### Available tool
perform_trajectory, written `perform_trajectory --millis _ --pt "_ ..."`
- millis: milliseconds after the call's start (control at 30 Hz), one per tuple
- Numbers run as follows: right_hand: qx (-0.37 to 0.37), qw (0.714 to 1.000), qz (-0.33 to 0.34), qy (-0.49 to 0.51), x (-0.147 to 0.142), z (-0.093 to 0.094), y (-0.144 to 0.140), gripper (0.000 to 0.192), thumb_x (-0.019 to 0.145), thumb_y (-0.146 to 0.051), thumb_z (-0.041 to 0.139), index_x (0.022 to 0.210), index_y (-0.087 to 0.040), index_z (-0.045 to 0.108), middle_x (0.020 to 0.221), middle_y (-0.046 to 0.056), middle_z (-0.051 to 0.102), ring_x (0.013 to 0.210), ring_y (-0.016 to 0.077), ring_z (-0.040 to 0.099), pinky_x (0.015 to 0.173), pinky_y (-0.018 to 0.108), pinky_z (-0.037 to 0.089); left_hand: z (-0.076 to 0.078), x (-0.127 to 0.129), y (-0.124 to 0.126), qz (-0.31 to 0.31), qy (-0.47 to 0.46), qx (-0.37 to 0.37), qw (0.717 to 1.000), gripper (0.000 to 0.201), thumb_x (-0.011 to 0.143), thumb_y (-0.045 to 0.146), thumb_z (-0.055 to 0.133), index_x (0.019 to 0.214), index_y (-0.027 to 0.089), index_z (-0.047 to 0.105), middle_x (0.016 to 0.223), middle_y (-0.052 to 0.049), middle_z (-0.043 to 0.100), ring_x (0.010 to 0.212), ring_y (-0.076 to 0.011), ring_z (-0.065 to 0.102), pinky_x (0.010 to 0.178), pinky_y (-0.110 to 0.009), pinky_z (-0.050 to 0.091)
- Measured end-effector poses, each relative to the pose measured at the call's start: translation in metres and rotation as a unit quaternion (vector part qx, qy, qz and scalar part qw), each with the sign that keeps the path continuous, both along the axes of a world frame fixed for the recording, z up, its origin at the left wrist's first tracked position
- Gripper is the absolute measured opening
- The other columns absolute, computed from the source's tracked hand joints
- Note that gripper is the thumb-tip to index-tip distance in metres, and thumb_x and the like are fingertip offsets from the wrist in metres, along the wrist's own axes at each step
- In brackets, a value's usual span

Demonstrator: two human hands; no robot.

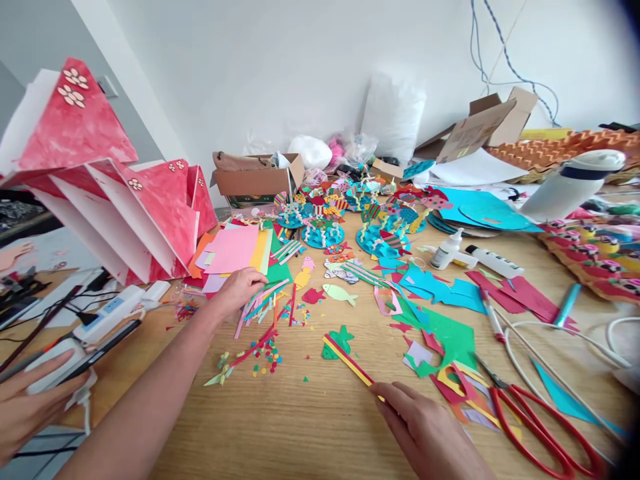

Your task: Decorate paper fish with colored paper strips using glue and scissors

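My right hand (425, 427) pinches the near ends of a red and a yellow paper strip (353, 363). Their far ends lie over a green paper fish (337, 343) on the table. Stretched out to the left, my left hand (245, 288) has its fingers curled at a loose pile of coloured paper strips (267, 300); whatever is between its fingertips is hidden. Between and beyond the hands lie a pale green paper fish (340, 294), a red paper fish (314, 295) and a yellow one (302, 278).
At far left another person's hand (40, 393) holds a phone (100, 350). Red-handled scissors (530, 413) lie right of my right hand, near paper scraps (445, 333). Glue bottles (447, 250), blue bases with paper fish (383, 240), and a red-painted cardboard model (150, 213) stand farther back.
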State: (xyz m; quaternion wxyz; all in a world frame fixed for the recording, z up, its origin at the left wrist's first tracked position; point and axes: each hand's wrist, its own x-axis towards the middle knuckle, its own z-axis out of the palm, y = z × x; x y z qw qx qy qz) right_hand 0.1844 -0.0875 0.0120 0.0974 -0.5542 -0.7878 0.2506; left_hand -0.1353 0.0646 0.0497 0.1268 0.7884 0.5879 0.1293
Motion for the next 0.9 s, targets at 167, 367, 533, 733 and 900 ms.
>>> perform_trajectory --millis 167,367,533,733,900 --pt "0.032 0.999 -0.016 0.016 0.002 0.005 0.005 0.030 0.085 -0.027 0.030 0.082 -0.023 0.059 0.078 0.005 0.064 0.067 0.0164 0.063 0.062 0.026 0.047 0.016 0.011 -0.008 0.023 0.019 0.014 0.999 0.023 0.072 0.019 0.039 0.077 0.016 0.062 0.069 0.000 0.060 0.065 -0.0133 0.053 0.060 -0.021 0.037" --pt "0.208 0.970 -0.067 0.107 -0.006 0.039 0.016 0.025 0.085 -0.029 0.036 0.092 -0.023 0.060 0.094 0.006 0.061 0.083 0.0154 0.060 0.068 0.024 0.047 0.031 0.064 -0.042 -0.158 0.016 -0.086 0.984 0.023 0.078 0.016 0.039 0.083 0.020 0.061 0.077 0.001 0.062 0.072 -0.0126 0.055 0.063 -0.019 0.036" --pt "0.166 0.978 -0.038 0.121 -0.025 0.046 0.020 0.021 0.081 -0.029 0.043 0.092 -0.023 0.060 0.090 0.005 0.064 0.080 0.0167 0.060 0.067 0.026 0.047 0.030 0.111 -0.073 -0.275 0.032 -0.126 0.953 0.026 0.084 0.018 0.036 0.091 0.022 0.061 0.082 -0.001 0.064 0.078 -0.0144 0.057 0.068 -0.021 0.039" --pt "-0.026 0.992 -0.058 0.109 -0.026 0.024 0.015 0.021 0.079 -0.024 0.040 0.067 -0.021 0.058 0.060 0.000 0.062 0.055 0.0133 0.056 0.051 0.021 0.038 0.022 0.126 -0.084 -0.304 0.044 -0.143 0.941 0.023 0.083 0.017 0.039 0.086 0.020 0.062 0.084 -0.003 0.065 0.083 -0.0168 0.058 0.073 -0.023 0.039" --pt "-0.068 0.985 -0.103 0.116 -0.016 0.018 0.008 0.022 0.078 -0.028 0.039 0.064 -0.020 0.055 0.055 -0.002 0.057 0.052 0.0125 0.052 0.049 0.021 0.033 0.014 0.116 -0.078 -0.285 -0.007 -0.179 0.942 0.021 0.080 0.018 0.043 0.082 0.022 0.064 0.077 0.001 0.064 0.074 -0.0130 0.056 0.067 -0.019 0.037"
